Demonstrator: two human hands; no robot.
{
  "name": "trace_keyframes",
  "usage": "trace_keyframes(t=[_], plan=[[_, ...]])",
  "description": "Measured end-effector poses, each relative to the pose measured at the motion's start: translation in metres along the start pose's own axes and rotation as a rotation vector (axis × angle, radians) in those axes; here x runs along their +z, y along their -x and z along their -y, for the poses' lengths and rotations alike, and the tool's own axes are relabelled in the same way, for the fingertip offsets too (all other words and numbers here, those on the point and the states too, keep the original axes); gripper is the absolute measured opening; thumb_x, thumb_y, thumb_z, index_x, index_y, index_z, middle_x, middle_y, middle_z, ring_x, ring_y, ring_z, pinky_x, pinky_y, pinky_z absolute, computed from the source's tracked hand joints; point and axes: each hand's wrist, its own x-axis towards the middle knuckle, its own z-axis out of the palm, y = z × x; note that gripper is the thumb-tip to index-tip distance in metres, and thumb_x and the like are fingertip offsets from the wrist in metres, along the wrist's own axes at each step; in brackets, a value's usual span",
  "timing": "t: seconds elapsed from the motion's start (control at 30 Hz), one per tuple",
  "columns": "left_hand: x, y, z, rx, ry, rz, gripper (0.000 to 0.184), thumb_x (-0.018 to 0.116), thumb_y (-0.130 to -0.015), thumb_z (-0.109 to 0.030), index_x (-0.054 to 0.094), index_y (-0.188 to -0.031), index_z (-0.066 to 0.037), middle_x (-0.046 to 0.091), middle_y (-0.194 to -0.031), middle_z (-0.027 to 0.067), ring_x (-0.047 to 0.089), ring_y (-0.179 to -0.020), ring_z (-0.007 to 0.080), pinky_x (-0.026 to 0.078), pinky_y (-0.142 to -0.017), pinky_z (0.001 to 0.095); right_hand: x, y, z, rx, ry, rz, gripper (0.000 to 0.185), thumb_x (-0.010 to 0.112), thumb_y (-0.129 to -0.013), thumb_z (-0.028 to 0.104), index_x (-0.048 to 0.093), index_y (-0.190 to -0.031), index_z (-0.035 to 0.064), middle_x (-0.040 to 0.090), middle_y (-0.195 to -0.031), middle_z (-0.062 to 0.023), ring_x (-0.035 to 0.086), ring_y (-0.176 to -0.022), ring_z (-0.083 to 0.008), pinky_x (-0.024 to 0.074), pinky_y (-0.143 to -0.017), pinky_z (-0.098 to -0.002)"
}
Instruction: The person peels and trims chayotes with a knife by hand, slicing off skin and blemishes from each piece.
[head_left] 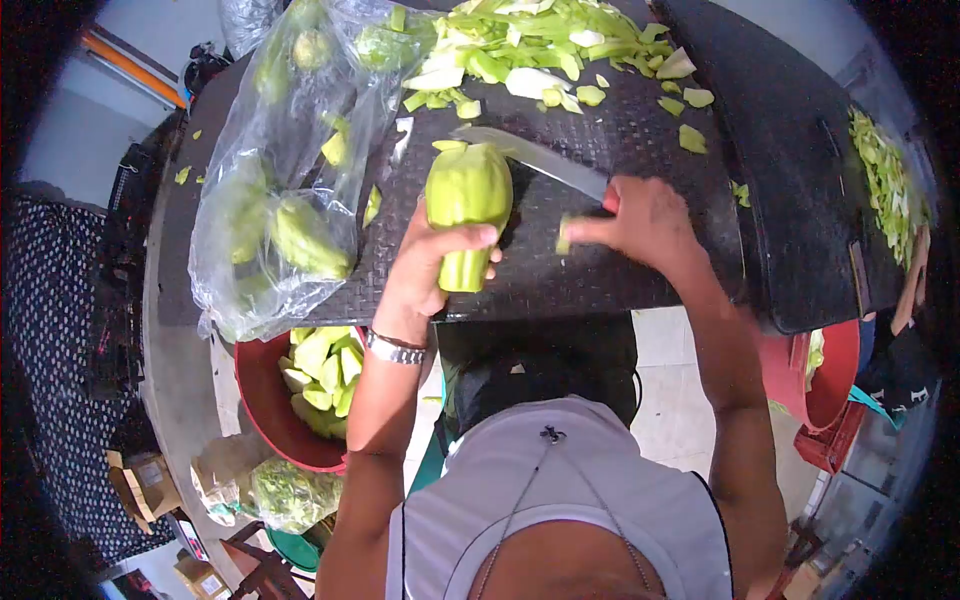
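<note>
My left hand point(430, 265) is wrapped round the lower part of a peeled pale-green fruit point(467, 190), held upright over the dark woven tabletop point(600, 275). The fruit is long with ridged, cut sides; its exact kind is unclear. In my right hand point(645, 222) is a knife point(550, 162) with a red handle, mostly covered by the fingers. Its long blade points left, and the tip lies by the top of the fruit. A small blurred green scrap point(563, 236) is at my right thumb.
A clear plastic bag point(225, 215) with green fruits lies on the left. Green peelings point(540, 45) are heaped at the back. Below the table edge, a red tub point(285, 430) holds peeled pieces; another red tub point(835, 375) stands right. A dark board point(800, 230) lies at right.
</note>
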Motion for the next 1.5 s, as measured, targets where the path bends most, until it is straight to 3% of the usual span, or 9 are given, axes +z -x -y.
trace_keyframes(t=[0.2, 0.33, 0.43, 0.7, 0.93, 1.03, 1.33, 1.47, 1.5], plan=[[-0.017, 0.011, -0.009, -0.270, 0.232, 0.140, 0.070, 0.080, -0.075, -0.008, 0.047, -0.137, -0.003, 0.065, -0.106, 0.0141, 0.068, -0.075, 0.0244, 0.059, -0.060, 0.0363, -0.006, -0.036, 0.005, 0.203, -0.166, -0.301, 0.061, 0.066, -0.092, 0.060, 0.062, -0.076, 0.0010, 0.065, -0.072, -0.0157, 0.063, -0.069, -0.0334, 0.0485, -0.067, -0.0444], [0.002, 0.012, 0.007, 0.199, 0.025, -0.004, 0.090, 0.082, -0.072, -0.002, 0.032, -0.147, -0.006, 0.062, -0.119, 0.0126, 0.070, -0.088, 0.0244, 0.060, -0.073, 0.0355, -0.017, -0.018, 0.031, 0.073, -0.381, -0.038, 0.062, 0.064, -0.097, 0.054, 0.052, -0.070, -0.0011, 0.050, -0.062, -0.0121, 0.043, -0.060, -0.0231, 0.0401, -0.061, -0.0424], [0.007, 0.015, 0.011, 0.171, 0.139, -0.003, 0.082, 0.081, -0.074, -0.002, 0.039, -0.144, -0.005, 0.063, -0.116, 0.0129, 0.070, -0.089, 0.0256, 0.060, -0.076, 0.0379, -0.007, -0.006, 0.036, 0.020, -0.558, 0.052, 0.059, 0.064, -0.098, 0.050, 0.050, -0.070, -0.0004, 0.043, -0.062, -0.0102, 0.036, -0.062, -0.0182, 0.0377, -0.059, -0.0404], [0.019, 0.009, 0.053, 0.291, 0.219, -0.081, 0.050, 0.076, -0.075, 0.003, 0.057, -0.122, 0.000, 0.067, -0.111, 0.0101, 0.068, -0.097, 0.0219, 0.057, -0.087, 0.0365, 0.000, 0.032, 0.065, -0.421, -0.327, -0.250, 0.055, 0.077, -0.083, 0.057, 0.058, -0.073, 0.0072, 0.061, -0.060, -0.0096, 0.066, -0.055, -0.0321, 0.0498, -0.051, -0.0437], [0.032, 0.006, 0.075, 0.434, 0.168, -0.172, 0.065, 0.078, -0.071, 0.001, 0.049, -0.130, -0.002, 0.063, -0.115, 0.0089, 0.067, -0.102, 0.0227, 0.056, -0.089, 0.0377, 0.009, 0.016, 0.047, -0.534, -0.316, -0.314, 0.055, 0.076, -0.085, 0.056, 0.057, -0.068, 0.0077, 0.059, -0.058, -0.0099, 0.065, -0.055, -0.0311, 0.0484, -0.051, -0.0426], [0.040, 0.013, 0.055, 0.419, 0.107, -0.117, 0.077, 0.079, -0.066, 0.008, 0.041, -0.133, -0.004, 0.061, -0.112, 0.0096, 0.068, -0.094, 0.0231, 0.058, -0.082, 0.0360, 0.018, -0.006, 0.020, -0.115, -0.386, -0.224, 0.055, 0.072, -0.088, 0.056, 0.060, -0.070, 0.0049, 0.061, -0.060, -0.0133, 0.065, -0.056, -0.0342, 0.0487, -0.054, -0.0434], [0.037, 0.006, 0.057, 0.392, 0.204, -0.086, 0.046, 0.075, -0.066, 0.008, 0.063, -0.110, 0.000, 0.067, -0.101, 0.0050, 0.067, -0.092, 0.0167, 0.055, -0.081, 0.0314, 0.015, 0.027, 0.049, -0.461, -0.492, -0.280, 0.049, 0.076, -0.086, 0.051, 0.061, -0.072, 0.0064, 0.060, -0.058, -0.0113, 0.066, -0.054, -0.0328, 0.0500, -0.052, -0.0417], [0.041, 0.007, 0.050, 0.451, 0.118, -0.120, 0.059, 0.076, -0.065, 0.009, 0.056, -0.120, -0.002, 0.065, -0.103, 0.0055, 0.067, -0.090, 0.0174, 0.056, -0.080, 0.0329, 0.024, 0.007, 0.031, -0.403, -0.478, -0.200, 0.050, 0.077, -0.086, 0.050, 0.061, -0.071, 0.0052, 0.060, -0.058, -0.0133, 0.067, -0.056, -0.0331, 0.0503, -0.053, -0.0419], [0.041, 0.003, 0.051, 0.450, 0.162, -0.194, 0.068, 0.075, -0.066, 0.009, 0.050, -0.128, -0.004, 0.064, -0.104, 0.0070, 0.067, -0.089, 0.0189, 0.057, -0.080, 0.0343, 0.026, 0.002, 0.030, -0.366, -0.535, -0.215, 0.044, 0.072, -0.091, 0.038, 0.057, -0.073, 0.0011, 0.049, -0.056, -0.0141, 0.052, -0.049, -0.0299, 0.0420, -0.051, -0.0383]])
